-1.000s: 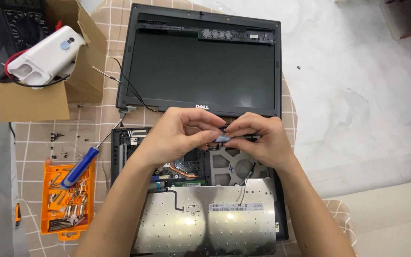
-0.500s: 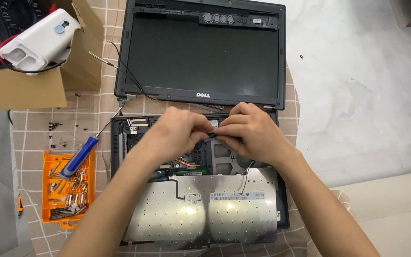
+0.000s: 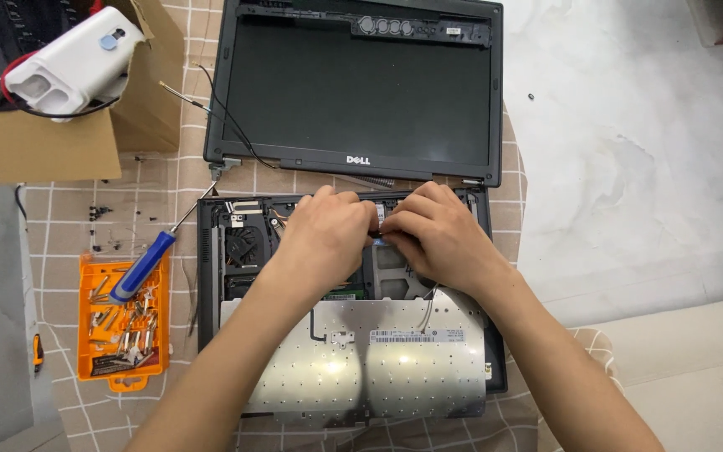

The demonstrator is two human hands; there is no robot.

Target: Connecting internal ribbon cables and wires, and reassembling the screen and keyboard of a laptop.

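Laptop base (image 3: pixel 236 243) lies opened on the checked cloth (image 3: pixel 60 218), keyboard (image 3: pixel 361 360) flipped forward. Left hand (image 3: pixel 324 238) and right hand (image 3: pixel 437 238) pinch a small part near the hinge; grip contents cannot be discerned. Excess pull may tear the thin cable.

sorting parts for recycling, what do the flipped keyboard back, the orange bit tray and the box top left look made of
The silver flipped keyboard back looks like bare sheet metal: shiny, with soft glare and rows of small dimples. The orange rectangular bit tray looks like moulded plastic, with a uniform matt colour. The brown open box looks like cardboard, dull with folded flaps.
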